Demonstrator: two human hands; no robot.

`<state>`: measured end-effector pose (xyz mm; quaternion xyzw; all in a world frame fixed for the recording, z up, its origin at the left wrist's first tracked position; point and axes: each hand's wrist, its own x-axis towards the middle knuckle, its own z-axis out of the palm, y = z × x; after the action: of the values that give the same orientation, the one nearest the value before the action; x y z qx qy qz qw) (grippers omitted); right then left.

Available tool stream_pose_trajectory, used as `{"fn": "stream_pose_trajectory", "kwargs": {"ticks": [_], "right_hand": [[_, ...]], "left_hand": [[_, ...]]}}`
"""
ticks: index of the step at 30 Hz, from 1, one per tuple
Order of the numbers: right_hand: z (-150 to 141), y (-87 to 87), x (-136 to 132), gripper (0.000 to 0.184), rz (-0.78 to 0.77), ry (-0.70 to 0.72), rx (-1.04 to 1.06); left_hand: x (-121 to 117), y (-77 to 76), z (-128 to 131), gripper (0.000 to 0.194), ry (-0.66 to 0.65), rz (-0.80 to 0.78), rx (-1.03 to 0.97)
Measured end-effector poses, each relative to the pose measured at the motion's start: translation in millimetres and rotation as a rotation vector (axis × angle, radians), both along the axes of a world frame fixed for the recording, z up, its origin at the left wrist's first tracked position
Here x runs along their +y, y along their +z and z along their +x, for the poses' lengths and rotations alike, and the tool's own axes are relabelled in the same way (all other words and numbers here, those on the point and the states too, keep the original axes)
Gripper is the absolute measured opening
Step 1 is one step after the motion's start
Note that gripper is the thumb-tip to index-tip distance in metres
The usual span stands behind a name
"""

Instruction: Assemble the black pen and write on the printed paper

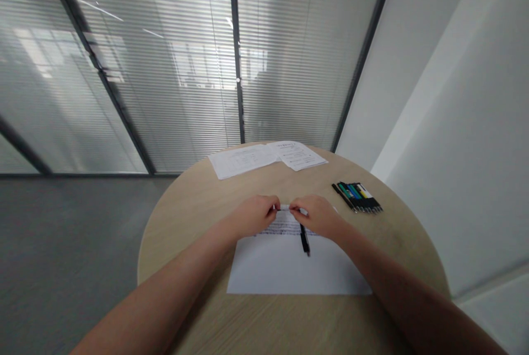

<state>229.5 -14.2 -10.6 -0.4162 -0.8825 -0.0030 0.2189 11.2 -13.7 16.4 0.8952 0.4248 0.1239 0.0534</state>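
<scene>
Both hands, left (254, 214) and right (316, 216), pinch a small white piece (284, 208) over the sheet (285, 272), a pen (305, 240) lying untouched on it.

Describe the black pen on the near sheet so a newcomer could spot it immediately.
On the round wooden table, find the white sheet nearest the camera. The black pen lies alone on it beside the right hand, unlike the row of pens near the table's right edge.

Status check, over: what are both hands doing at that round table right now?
Left hand and right hand together pinch a small white piece over the paper sheet. Black pen lies under right hand. Pen row aside, nothing blocking.
</scene>
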Motion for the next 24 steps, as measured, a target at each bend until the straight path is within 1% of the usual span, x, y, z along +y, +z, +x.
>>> {"fn": "stream_pose_trajectory", "kwargs": {"ticks": [10, 17, 24], "right_hand": [[-2.1, -0.7, -1.3, 0.013, -0.039, 0.029, 0.001], [-4.9, -4.8, -2.1, 0.016, -0.114, 0.078, -0.005], [-6.0, -7.1, 0.1, 0.015, -0.149, 0.094, -0.012]], "left_hand": [[-1.2, -1.7, -0.4, 0.02, -0.038, -0.035, -0.003], [-0.3, -4.9, -0.5, 0.022, -0.089, -0.056, 0.048], [-2.6, -7.9, -3.4, 0.022, -0.163, -0.158, 0.14]]}}
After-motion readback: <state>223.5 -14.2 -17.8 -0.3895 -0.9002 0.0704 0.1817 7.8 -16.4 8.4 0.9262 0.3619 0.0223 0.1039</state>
